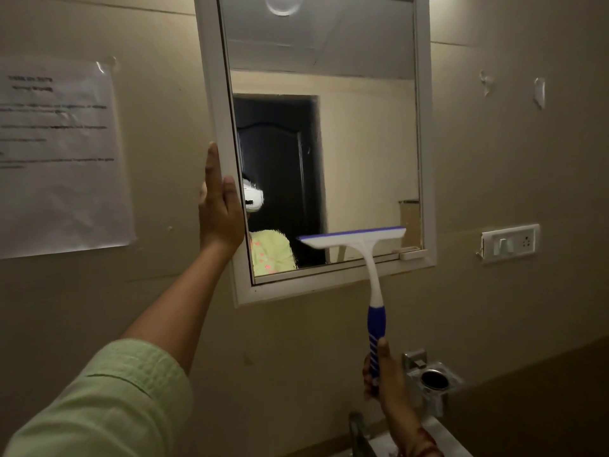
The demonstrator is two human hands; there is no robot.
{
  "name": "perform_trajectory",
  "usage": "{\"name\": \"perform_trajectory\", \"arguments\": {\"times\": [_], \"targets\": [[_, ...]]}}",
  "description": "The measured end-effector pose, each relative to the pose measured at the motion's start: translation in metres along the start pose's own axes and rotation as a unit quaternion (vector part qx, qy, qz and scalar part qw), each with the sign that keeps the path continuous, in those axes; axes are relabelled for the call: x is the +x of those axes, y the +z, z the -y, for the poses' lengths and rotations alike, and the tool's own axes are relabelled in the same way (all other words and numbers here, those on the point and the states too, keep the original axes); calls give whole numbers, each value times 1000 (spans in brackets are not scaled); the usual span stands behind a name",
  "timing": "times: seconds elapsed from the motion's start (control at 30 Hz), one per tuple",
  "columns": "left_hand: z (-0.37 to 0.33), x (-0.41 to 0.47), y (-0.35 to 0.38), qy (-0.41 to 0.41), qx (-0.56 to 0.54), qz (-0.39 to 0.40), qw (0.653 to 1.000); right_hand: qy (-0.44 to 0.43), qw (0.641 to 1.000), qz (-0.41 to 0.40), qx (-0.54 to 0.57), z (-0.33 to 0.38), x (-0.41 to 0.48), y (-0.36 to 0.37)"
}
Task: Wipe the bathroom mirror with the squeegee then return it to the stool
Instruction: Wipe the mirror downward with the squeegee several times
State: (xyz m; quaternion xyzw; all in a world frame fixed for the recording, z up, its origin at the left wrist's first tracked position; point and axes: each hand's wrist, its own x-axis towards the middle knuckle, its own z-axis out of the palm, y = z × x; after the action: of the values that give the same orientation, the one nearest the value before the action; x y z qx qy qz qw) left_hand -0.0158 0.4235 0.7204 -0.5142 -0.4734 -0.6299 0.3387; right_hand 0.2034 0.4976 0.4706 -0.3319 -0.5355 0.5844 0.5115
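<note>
A white-framed mirror (362, 143) hangs on the beige wall ahead. My left hand (219, 202) grips its left frame edge at mid height, thumb on the front of the frame. My right hand (384, 374) is closed around the blue grip of a white and blue squeegee (372, 258). The squeegee stands upright with its blade lying level across the lower right part of the glass, close to the bottom frame. The stool is not in view.
A printed paper notice (59, 159) is taped to the wall at the left. A white switch and socket plate (510, 242) sits right of the mirror. Below it is a metal wall holder (431, 380), with a tap (359, 430) and basin edge at the bottom.
</note>
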Motion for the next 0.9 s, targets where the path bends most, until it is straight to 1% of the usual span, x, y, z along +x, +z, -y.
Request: {"name": "perform_trajectory", "arguments": {"times": [0.1,0.2,0.37,0.47,0.67,0.73,0.83,0.9], "targets": [[1,0,0,0,-3,-1,1000,-35,999,12,-13,29,10,1],[1,-1,0,0,1,2,1000,-45,999,19,-12,34,7,6],[4,0,1,4,3,2,1000,5,1000,-12,27,-9,-15,12],[5,0,1,0,4,0,1000,21,999,-25,39,-20,-23,13],[6,1,2,6,1,2,1000,-59,998,-22,0,18,-9,13],[6,0,1,9,-1,1,1000,-68,997,-26,-3,19,-8,11],[6,0,0,11,-1,12,1000,-50,998,-43,0,1,-15,7],[5,0,-1,4,5,19,1000,-18,998,-57,5,-16,-22,5]]}}
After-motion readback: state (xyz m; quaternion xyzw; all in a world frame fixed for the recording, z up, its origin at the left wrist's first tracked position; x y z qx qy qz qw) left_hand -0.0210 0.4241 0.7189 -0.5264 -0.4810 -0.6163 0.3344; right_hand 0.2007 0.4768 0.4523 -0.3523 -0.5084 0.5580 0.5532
